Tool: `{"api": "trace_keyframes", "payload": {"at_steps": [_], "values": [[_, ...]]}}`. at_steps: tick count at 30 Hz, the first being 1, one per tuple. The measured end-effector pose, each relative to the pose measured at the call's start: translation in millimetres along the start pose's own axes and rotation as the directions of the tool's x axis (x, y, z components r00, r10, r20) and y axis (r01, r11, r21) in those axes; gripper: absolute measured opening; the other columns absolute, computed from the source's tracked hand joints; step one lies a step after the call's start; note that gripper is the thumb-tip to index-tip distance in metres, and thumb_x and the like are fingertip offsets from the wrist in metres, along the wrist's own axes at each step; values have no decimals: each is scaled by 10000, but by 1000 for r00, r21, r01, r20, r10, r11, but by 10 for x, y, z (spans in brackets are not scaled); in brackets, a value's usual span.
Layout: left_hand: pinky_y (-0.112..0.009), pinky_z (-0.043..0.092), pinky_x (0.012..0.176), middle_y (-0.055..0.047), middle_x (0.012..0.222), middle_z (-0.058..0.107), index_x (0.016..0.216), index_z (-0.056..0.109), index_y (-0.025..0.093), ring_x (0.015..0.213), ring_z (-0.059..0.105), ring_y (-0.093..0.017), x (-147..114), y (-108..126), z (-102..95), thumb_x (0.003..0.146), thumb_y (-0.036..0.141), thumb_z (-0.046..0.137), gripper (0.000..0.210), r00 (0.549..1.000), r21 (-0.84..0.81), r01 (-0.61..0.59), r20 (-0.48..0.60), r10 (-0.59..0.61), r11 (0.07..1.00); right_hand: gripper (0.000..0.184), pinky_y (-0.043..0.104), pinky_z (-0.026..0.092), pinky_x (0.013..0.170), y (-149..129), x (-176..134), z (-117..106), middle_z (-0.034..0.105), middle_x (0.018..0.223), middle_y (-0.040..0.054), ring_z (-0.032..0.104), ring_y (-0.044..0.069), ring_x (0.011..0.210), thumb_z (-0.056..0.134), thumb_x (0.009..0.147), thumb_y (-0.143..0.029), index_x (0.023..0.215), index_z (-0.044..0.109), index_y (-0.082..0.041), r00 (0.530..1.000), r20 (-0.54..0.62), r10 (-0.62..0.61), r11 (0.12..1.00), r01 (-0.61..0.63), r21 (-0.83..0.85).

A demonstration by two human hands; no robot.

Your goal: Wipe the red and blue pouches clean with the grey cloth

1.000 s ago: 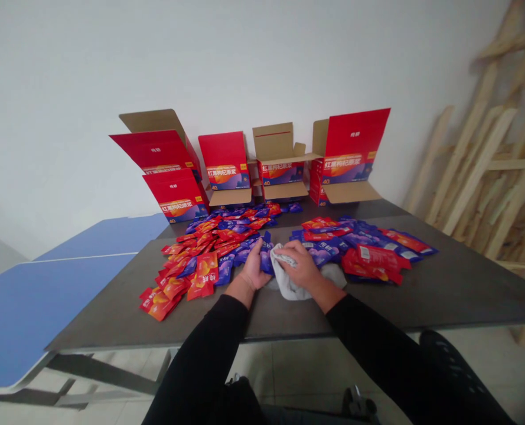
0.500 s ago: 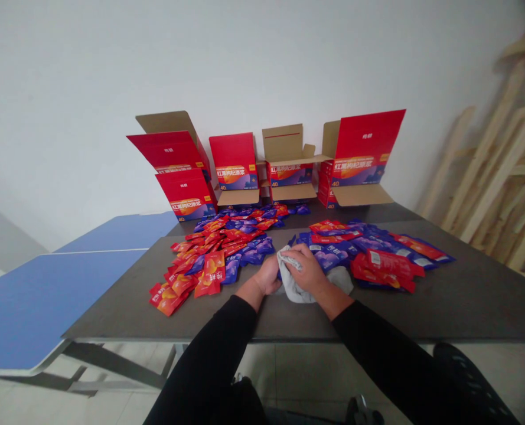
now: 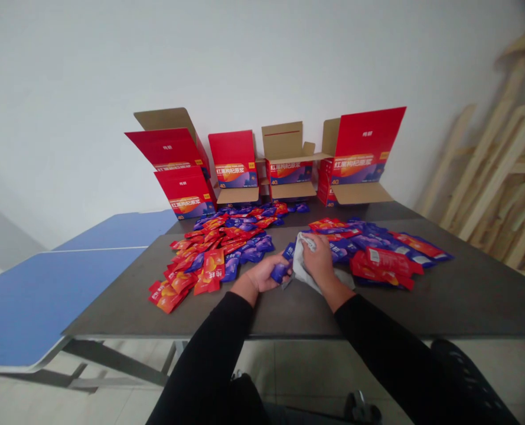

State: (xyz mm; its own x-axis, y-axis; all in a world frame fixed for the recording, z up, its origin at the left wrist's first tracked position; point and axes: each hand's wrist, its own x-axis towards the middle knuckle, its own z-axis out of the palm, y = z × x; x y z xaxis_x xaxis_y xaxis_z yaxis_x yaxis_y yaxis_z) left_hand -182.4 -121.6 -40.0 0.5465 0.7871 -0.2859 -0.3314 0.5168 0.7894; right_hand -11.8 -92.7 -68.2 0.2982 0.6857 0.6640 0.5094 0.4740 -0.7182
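My left hand (image 3: 263,274) is closed around a small purple sachet (image 3: 280,271) at the middle of the dark table. Just right of it, my right hand (image 3: 318,257) grips a pale grey cloth (image 3: 303,268), its fingers bunched in the fabric. The cloth hangs beside the sachet's edge; whether the two touch I cannot tell. To the left lies a heap of red and purple sachets (image 3: 212,267). Behind and right of my right hand is another pile of red and purple sachets (image 3: 387,265). Part of the cloth lies under my right wrist.
Several open red cartons (image 3: 233,168) stand along the back of the dark table (image 3: 156,321), near the wall. A blue table-tennis table (image 3: 36,301) adjoins on the left. Wooden slats (image 3: 501,171) lean at the right. A black chair part (image 3: 461,372) is low at the right.
My right hand has moved up and right with the cloth, away from my left hand. The purple sachet in my left hand, largely covered before, now shows.
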Motion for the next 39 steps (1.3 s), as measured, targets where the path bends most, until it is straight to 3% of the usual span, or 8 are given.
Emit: {"api": "trace_keyframes", "payload": {"at_steps": [5,8,12,16,19,22,33,39], "values": [[-344,591,731,-143,875,729,1067,658,91,821,733,-246,-28,109,-9,862,190,560,247,1000,-196,28,7,-28,980,208,439,532,944,27,29,-1,660,994,102,627,256,956,577,909,-325,977,735,-208,998,-64,10,999,-7,42],[-371,591,847,-170,994,743,1158,648,71,947,739,-259,36,146,-28,912,169,522,293,991,-286,-124,-77,106,950,199,435,542,928,-14,-4,-12,648,1003,97,627,254,956,597,909,-326,1002,739,-222,998,-25,-49,994,51,93],[-322,591,844,-123,943,750,1140,655,94,862,748,-206,135,167,-61,907,84,542,259,927,-268,-322,-285,245,908,172,410,560,902,-91,-83,-32,632,996,70,628,241,959,631,891,-302,1007,749,-256,981,118,-151,977,131,167],[-319,596,810,-81,849,743,1035,674,123,746,736,-185,153,166,-50,899,98,605,155,899,-212,-341,-358,252,916,189,399,575,881,-129,-164,-37,629,986,53,635,227,933,662,853,-224,1006,763,-270,907,301,-296,938,216,271],[-326,599,790,-97,851,744,972,680,114,747,732,-194,140,147,-31,925,205,641,109,910,-179,-326,-326,256,929,235,382,582,869,-127,-199,-31,631,958,42,640,213,914,658,817,-150,987,772,-265,838,396,-375,912,258,318],[-316,596,770,-87,825,739,939,683,119,731,724,-189,133,118,-24,928,257,663,140,905,-122,-357,-291,311,926,284,374,582,881,-106,-210,-23,630,953,38,643,207,924,643,789,-98,976,777,-265,813,433,-389,912,274,305],[-271,571,693,-59,708,711,931,712,127,681,719,-186,69,49,35,873,238,743,129,944,4,-296,-153,293,955,266,394,590,861,-45,-143,-6,627,960,47,645,226,922,603,807,-133,961,770,-270,924,283,-258,962,217,167],[-238,547,618,-37,669,693,936,699,126,586,692,-163,74,35,-25,850,168,745,105,968,7,-207,-140,206,978,198,408,589,869,1,-99,10,637,968,61,644,238,903,612,828,-198,940,764,-258,969,181,-169,983,153,96]]}}
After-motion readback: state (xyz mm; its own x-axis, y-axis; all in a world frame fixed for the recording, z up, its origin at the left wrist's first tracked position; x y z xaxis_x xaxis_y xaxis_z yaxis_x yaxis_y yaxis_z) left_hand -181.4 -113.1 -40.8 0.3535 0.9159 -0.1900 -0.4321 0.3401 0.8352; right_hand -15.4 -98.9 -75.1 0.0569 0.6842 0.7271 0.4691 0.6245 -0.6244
